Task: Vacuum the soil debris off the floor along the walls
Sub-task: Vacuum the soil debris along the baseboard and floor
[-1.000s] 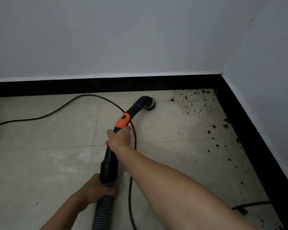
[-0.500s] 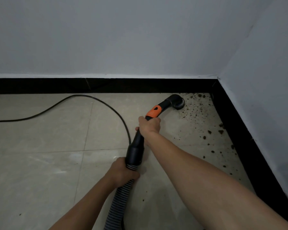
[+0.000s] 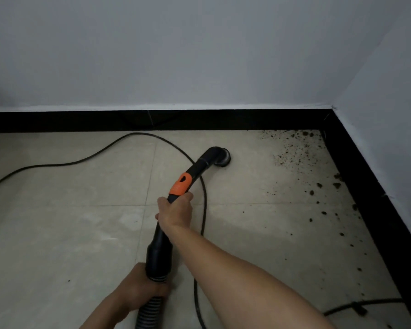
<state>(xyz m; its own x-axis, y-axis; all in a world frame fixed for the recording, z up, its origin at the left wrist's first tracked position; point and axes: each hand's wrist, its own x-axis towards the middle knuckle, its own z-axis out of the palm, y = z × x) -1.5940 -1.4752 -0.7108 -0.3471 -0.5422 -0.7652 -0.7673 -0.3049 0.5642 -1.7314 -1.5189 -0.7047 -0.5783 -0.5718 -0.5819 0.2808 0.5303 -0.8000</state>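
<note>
A black vacuum wand (image 3: pixel 195 169) with an orange collar (image 3: pixel 180 185) runs from the bottom centre toward the far wall. Its round nozzle (image 3: pixel 222 157) rests on the beige tile floor, left of the soil. My right hand (image 3: pixel 175 211) grips the wand just below the orange collar. My left hand (image 3: pixel 139 289) holds the ribbed hose (image 3: pixel 150 314) where it joins the wand. Dark soil debris (image 3: pixel 294 153) is scattered in the far right corner, and more soil crumbs (image 3: pixel 323 212) trail along the right wall.
A black power cord (image 3: pixel 100 154) loops across the floor from the left, passes under the wand and runs down to the bottom edge. Another cord piece (image 3: pixel 356 306) lies at the lower right. Black skirting (image 3: pixel 152 119) lines both walls, which meet in a corner at the right.
The nozzle had swept right into the soil by the far wall half a second ago. It is now pulled back left, away from the corner, with both hands still on the wand and hose.
</note>
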